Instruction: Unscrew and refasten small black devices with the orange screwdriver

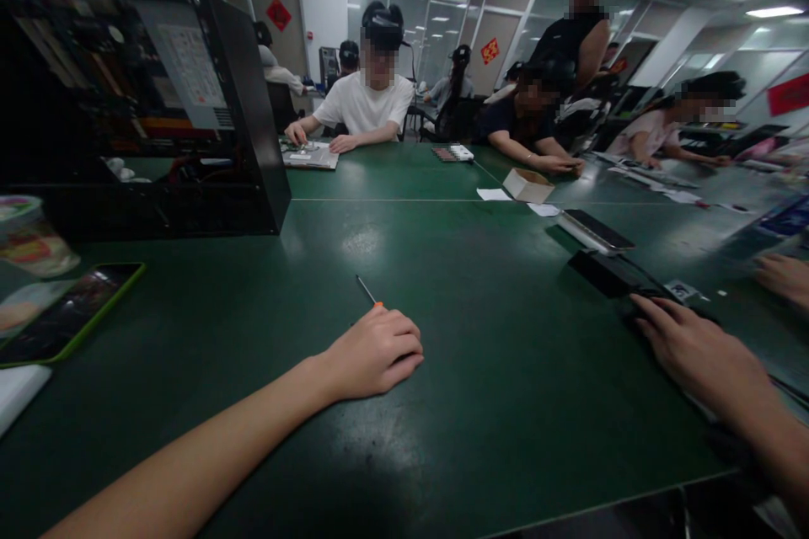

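My left hand [379, 351] rests on the green table [480, 337], its fingers curled round a small screwdriver [367, 290]. The metal shaft and a bit of orange handle stick out past the knuckles, pointing away from me; the rest is hidden in the hand. At the right, my right hand [699, 349] lies with its fingers stretched out over a dark object that I cannot make out. Just beyond those fingertips is a flat black box [605, 273]. Behind it lies a white, dark-topped device [595, 232].
A black computer case [243, 114] stands at the left. Near it are a plastic cup [34, 240] and a green-edged phone [72, 312]. Across the table sit an open carton [528, 185] and paper slips [493, 194]. Co-workers sit opposite; another person's hand [784, 280] is at the right edge.
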`<state>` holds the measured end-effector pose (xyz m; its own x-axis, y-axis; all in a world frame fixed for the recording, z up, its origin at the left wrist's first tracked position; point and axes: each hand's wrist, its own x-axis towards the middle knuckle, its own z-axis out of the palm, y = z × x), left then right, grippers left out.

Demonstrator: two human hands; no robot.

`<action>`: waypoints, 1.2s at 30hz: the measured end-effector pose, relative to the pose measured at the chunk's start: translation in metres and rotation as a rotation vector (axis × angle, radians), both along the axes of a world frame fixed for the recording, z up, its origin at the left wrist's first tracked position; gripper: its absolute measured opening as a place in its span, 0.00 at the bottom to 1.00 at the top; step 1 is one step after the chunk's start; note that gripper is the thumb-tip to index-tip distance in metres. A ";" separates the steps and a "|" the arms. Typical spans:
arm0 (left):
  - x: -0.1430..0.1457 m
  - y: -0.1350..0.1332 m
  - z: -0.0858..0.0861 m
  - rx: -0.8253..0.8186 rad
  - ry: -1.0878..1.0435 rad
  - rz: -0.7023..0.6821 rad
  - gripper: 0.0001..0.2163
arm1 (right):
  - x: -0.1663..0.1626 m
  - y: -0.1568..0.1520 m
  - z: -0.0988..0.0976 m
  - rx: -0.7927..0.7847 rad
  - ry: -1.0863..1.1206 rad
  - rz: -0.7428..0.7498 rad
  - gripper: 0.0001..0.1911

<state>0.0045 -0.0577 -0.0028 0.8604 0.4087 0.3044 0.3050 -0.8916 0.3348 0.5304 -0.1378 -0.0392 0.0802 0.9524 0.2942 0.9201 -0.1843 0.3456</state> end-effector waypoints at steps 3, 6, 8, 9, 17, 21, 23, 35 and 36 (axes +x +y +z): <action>0.000 0.000 0.000 0.001 -0.010 -0.002 0.09 | 0.010 0.008 0.001 -0.063 0.072 -0.011 0.32; 0.000 0.000 -0.001 0.000 -0.009 -0.001 0.09 | 0.008 0.014 0.004 -0.076 0.116 -0.092 0.33; -0.002 0.000 -0.001 -0.004 -0.014 -0.003 0.08 | 0.000 0.016 0.006 -0.036 0.111 -0.144 0.33; -0.003 -0.001 0.000 -0.010 -0.019 -0.007 0.08 | -0.005 0.016 0.006 -0.015 0.108 -0.149 0.33; -0.012 0.000 0.003 -0.016 -0.065 0.107 0.06 | -0.018 -0.009 0.001 0.321 0.125 -0.031 0.34; -0.013 0.001 0.003 -0.020 -0.025 0.084 0.05 | -0.006 -0.023 -0.015 0.347 0.217 -0.040 0.33; -0.014 0.001 0.003 -0.022 -0.016 0.082 0.06 | -0.003 -0.026 -0.021 0.306 0.220 -0.027 0.34; -0.018 0.001 0.000 -0.108 -0.074 0.219 0.04 | -0.040 0.062 0.067 0.067 0.278 -0.230 0.23; -0.020 0.001 0.000 -0.130 -0.106 0.236 0.04 | -0.040 0.078 0.073 0.024 0.303 -0.265 0.23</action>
<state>-0.0156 -0.0562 -0.0033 0.7030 0.6353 0.3198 0.4563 -0.7477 0.4824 0.4908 -0.0601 0.0342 0.4091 0.8800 0.2412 0.8991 -0.4339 0.0582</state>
